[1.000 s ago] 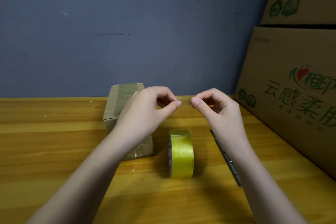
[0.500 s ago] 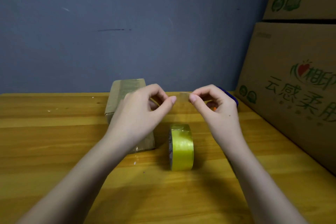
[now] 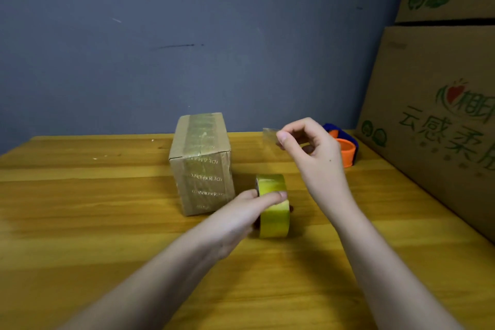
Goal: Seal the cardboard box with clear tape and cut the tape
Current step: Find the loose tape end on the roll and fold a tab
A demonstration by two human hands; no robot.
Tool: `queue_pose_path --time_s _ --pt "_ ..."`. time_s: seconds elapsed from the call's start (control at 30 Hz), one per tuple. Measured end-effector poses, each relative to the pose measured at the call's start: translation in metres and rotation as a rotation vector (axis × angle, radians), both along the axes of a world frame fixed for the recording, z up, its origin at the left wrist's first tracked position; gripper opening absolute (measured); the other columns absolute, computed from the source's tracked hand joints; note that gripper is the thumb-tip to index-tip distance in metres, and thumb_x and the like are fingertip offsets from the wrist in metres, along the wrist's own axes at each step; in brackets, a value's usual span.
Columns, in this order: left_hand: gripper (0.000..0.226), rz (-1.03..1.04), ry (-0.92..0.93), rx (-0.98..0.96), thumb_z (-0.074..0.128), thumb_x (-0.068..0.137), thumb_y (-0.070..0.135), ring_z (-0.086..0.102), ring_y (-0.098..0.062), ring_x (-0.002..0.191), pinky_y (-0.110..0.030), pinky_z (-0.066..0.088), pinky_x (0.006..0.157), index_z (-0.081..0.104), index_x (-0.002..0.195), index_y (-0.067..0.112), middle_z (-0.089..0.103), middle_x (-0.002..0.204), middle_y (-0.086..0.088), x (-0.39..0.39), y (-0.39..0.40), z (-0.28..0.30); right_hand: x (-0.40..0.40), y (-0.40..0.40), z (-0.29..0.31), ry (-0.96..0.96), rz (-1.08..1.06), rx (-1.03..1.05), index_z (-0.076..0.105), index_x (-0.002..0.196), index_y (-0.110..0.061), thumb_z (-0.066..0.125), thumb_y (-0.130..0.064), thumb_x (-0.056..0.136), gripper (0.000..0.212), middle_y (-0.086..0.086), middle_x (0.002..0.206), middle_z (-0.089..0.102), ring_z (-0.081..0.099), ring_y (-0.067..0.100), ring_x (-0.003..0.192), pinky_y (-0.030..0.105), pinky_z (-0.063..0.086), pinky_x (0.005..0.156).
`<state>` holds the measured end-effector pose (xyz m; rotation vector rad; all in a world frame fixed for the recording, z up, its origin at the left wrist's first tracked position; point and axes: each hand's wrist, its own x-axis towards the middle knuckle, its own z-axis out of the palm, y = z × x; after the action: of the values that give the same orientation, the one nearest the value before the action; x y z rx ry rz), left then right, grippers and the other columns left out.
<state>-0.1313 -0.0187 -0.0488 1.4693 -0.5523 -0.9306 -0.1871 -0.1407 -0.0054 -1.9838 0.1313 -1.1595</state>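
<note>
A small cardboard box [image 3: 203, 166] stands upright on the wooden table [image 3: 80, 209], with shiny tape running over its top and down its front. Just right of it a yellowish tape roll [image 3: 273, 211] stands on edge. My left hand [image 3: 241, 220] reaches onto the roll, thumb and fingers closing around its upper part. My right hand [image 3: 313, 150] is raised above and behind the roll, pinching a short clear piece of tape [image 3: 270, 135] between thumb and forefinger. The piece hangs free of the roll and the box.
An orange and blue tape dispenser [image 3: 345, 150] lies at the back right, partly behind my right hand. Large printed cardboard cartons [image 3: 434, 120] are stacked along the table's right side. A blue-grey wall [image 3: 187, 35] closes the back.
Both hands held the small tape piece between them. My left hand has let go and dropped down onto the tape roll; my right hand keeps the piece raised. The box is now fully visible.
</note>
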Motion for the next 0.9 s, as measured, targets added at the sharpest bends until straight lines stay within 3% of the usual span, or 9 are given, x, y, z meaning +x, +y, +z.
queue_pose_path --time_s 0.07,0.13,0.27,0.4,0.57,0.7,0.8,0.9 --pt "0.034 0.035 0.141 -0.081 0.059 0.089 0.028 0.070 -0.023 0.090 -0.038 0.054 0.084 0.062 0.114 0.006 0.073 0.101 -0.016 0.000 -0.007 0.003 0.000 -0.001 -0.001 -0.001 -0.021 -0.001 0.065 0.084 -0.015 0.063 -0.025 0.088 0.011 -0.007 0.078 0.066 0.064 0.013 0.079 0.043 0.052 0.072" --pt "0.034 0.062 0.169 -0.117 0.055 0.091 0.031 0.071 -0.025 0.079 -0.035 0.055 0.074 0.060 0.112 0.005 0.074 0.088 -0.016 0.002 -0.011 0.002 0.000 -0.002 -0.002 -0.004 -0.036 0.007 0.066 0.084 -0.015 0.064 -0.026 0.088 0.012 -0.007 0.078 0.067 0.064 0.012 0.079 0.041 0.053 0.073" --pt "0.035 0.077 0.039 -0.111 0.054 0.090 0.042 0.065 -0.022 0.057 -0.030 0.052 0.061 0.063 0.091 0.008 0.066 0.061 -0.009 0.006 -0.012 -0.005 0.001 -0.004 -0.003 -0.026 -0.056 0.042 0.066 0.083 -0.013 0.065 -0.026 0.087 0.014 -0.006 0.077 0.067 0.065 0.012 0.079 0.037 0.054 0.074" --pt "0.040 0.018 -0.110 -0.195 0.049 0.092 0.042 0.057 -0.022 0.050 -0.027 0.048 0.053 0.055 0.086 0.003 0.059 0.054 -0.009 0.007 -0.010 -0.010 0.003 -0.006 -0.005 -0.066 -0.083 0.105 0.064 0.080 -0.010 0.063 -0.024 0.089 0.016 -0.002 0.076 0.067 0.064 0.015 0.076 0.041 0.054 0.073" --pt "0.040 0.035 -0.271 -0.283 0.048 0.093 0.044 0.053 -0.022 0.047 -0.027 0.043 0.054 0.056 0.081 0.006 0.057 0.052 -0.012 0.008 -0.005 -0.016 0.008 -0.012 -0.011 -0.045 -0.061 0.183 0.064 0.082 -0.004 0.061 -0.018 0.090 0.016 0.004 0.076 0.067 0.064 0.020 0.076 0.036 0.053 0.075" --pt "0.040 -0.012 -0.342 -0.308 0.047 0.084 0.040 0.057 -0.011 0.051 -0.015 0.043 0.052 0.061 0.096 0.004 0.062 0.054 -0.004 0.009 -0.001 -0.018 0.014 -0.016 -0.017 -0.018 -0.035 0.240 0.064 0.083 0.001 0.061 -0.013 0.090 0.016 0.013 0.078 0.068 0.064 0.023 0.076 0.030 0.052 0.073" --pt "0.041 -0.061 -0.390 -0.333 0.047 0.086 0.037 0.064 -0.009 0.064 -0.015 0.046 0.061 0.059 0.105 0.004 0.070 0.066 -0.003 0.009 -0.001 -0.017 0.017 -0.018 -0.021 0.021 -0.025 0.268 0.065 0.083 -0.001 0.061 -0.014 0.089 0.015 0.013 0.080 0.069 0.064 0.015 0.074 0.016 0.049 0.065" --pt "0.039 -0.090 -0.366 -0.356 0.048 0.087 0.033 0.068 -0.014 0.070 -0.018 0.050 0.065 0.056 0.108 0.001 0.072 0.072 -0.005 0.009 -0.001 -0.017 0.019 -0.021 -0.025 0.068 -0.014 0.261 0.065 0.084 -0.001 0.061 -0.016 0.089 0.016 0.010 0.080 0.070 0.063 0.012 0.073 0.011 0.047 0.062"
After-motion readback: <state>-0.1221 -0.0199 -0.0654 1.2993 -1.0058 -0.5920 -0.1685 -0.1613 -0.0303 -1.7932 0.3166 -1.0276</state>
